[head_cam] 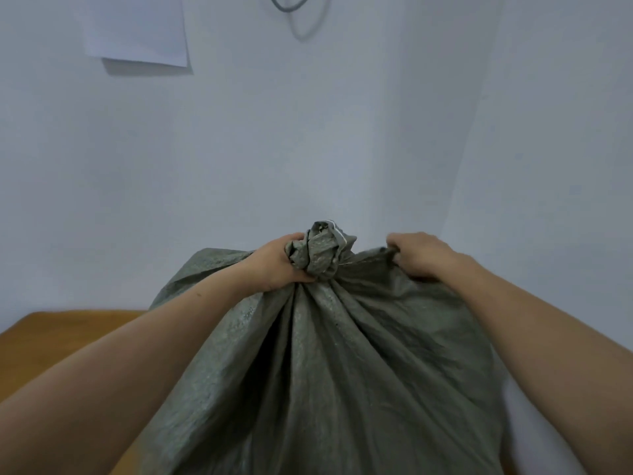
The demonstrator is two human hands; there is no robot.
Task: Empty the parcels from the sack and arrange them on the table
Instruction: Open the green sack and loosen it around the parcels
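Observation:
A large grey-green woven sack stands upright before me and fills the lower middle of the view. Its mouth is bunched into a twisted neck at the top. My left hand grips that neck from the left side. My right hand pinches a fold of the sack's fabric just right of the neck. The sack is closed, so the parcels inside are hidden.
A wooden table shows at the lower left, partly behind the sack. A pale wall rises close behind, with a white sheet of paper at the upper left and a grey cable loop at the top.

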